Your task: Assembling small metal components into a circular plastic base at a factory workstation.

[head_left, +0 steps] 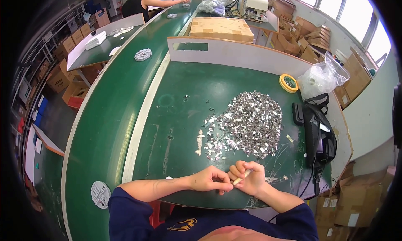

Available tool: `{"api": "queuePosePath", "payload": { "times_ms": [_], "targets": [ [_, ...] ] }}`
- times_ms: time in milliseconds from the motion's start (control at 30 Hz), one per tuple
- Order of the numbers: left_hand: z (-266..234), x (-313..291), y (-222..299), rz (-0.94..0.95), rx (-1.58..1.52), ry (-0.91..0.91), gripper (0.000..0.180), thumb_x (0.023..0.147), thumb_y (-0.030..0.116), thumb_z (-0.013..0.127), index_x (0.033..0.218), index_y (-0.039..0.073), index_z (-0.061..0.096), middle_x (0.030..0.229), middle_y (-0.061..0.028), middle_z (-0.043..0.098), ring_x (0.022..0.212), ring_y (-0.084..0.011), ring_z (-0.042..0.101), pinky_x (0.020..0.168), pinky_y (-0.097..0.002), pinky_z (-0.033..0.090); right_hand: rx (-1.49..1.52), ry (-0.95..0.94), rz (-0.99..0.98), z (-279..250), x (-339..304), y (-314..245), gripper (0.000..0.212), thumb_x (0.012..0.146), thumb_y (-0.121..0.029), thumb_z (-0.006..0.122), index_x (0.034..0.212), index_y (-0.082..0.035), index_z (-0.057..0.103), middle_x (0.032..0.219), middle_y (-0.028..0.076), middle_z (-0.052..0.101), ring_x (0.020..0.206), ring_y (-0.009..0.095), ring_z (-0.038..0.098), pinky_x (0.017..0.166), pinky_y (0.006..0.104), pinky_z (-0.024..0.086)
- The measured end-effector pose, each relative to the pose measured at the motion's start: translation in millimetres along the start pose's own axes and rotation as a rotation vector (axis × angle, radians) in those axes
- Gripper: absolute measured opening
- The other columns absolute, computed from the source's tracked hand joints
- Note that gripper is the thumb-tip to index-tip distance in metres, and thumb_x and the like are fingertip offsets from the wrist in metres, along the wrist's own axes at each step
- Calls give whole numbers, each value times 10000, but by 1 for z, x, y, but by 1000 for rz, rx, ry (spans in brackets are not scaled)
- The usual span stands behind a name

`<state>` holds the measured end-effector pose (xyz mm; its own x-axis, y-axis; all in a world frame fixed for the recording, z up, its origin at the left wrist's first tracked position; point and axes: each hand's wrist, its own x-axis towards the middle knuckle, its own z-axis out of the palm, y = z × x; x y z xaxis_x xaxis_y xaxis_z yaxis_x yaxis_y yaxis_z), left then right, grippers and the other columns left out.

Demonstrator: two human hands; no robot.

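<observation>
Close together at the table's near edge, my two hands meet in front of a heap of small shiny metal pieces (255, 123). My right hand (254, 180) is closed with its fingers curled around a narrow, pale beige stick-like piece (241, 177). Its lower end points toward my left hand (211, 180), whose thumb and fingers are pinched together right beside that end. Whether the left fingertips grip anything is too small to tell. Left of the heap, a lumpy cream-coloured strip (199, 142) lies on the green tabletop (180, 98).
A green conveyor belt (104, 123) runs along the left, carrying grey round parts (100, 195). Yellow tape rolls (288, 83), a clear plastic bag (322, 77) and a black bag (320, 134) line the right side. A low partition (234, 51) edges the back; another person (138, 4) works beyond.
</observation>
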<state>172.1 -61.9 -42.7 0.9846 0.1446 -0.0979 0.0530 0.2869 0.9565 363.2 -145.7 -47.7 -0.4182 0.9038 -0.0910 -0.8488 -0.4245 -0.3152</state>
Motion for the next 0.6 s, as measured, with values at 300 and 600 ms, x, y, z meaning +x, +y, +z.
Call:
{"api": "queuePosePath", "payload": {
  "times_ms": [300, 600],
  "targets": [
    [1, 0, -2, -1, 19, 0, 149, 938, 91, 631, 863, -30, 678, 777, -56, 657, 717, -103, 619, 705, -253, 492, -19, 27, -7, 0, -1, 1, 300, 883, -289, 503, 698, -53, 523, 647, 36, 429, 596, 168, 386, 511, 300, 353],
    [3, 0, 0, 19, -15, 4, 148, 936, 88, 633, 859, -30, 679, 758, -53, 657, 712, -102, 621, 709, -249, 491, -22, 26, -10, 1, 0, 1, 298, 883, -286, 505, 694, -56, 521, 638, 36, 424, 590, 167, 383, 509, 298, 348]
  ]
}}
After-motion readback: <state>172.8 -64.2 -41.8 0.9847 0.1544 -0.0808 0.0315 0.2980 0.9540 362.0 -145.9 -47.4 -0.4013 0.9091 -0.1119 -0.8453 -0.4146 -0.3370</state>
